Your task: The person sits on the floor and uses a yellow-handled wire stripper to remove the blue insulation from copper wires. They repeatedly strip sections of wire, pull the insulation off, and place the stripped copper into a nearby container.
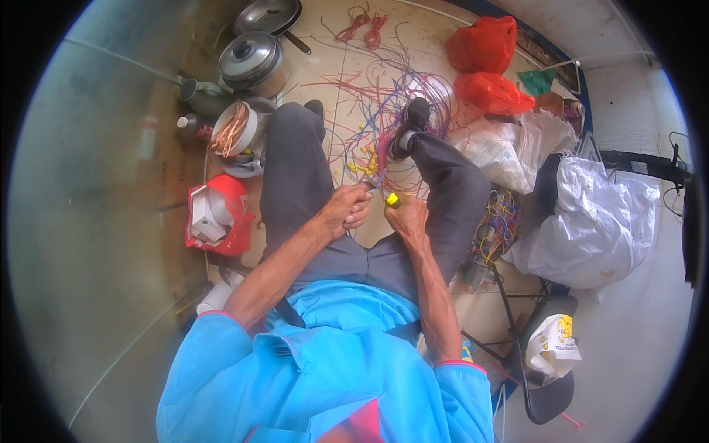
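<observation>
Above my lap my left hand [349, 209] pinches a short blue wire [381, 177], whose end stands up between my two hands. A small dark piece shows at the left fingertips; what it is I cannot tell. My right hand [409, 215] is closed around a hand tool with a yellow-tipped handle [392, 199]. The tool's working end points at the left fingers and is too small to make out. Just beyond the hands, a tangle of red and blue wires [382, 97] spreads over the tiled floor, with yellow bits [365, 161] among it.
At left are a lidded pot [250, 58], a frying pan [268, 16], a bowl of bare copper wire [230, 130] and a red bag with boxes [219, 216]. Red plastic bags [482, 44], a white sack [587, 221] and a folding chair [548, 398] stand at right.
</observation>
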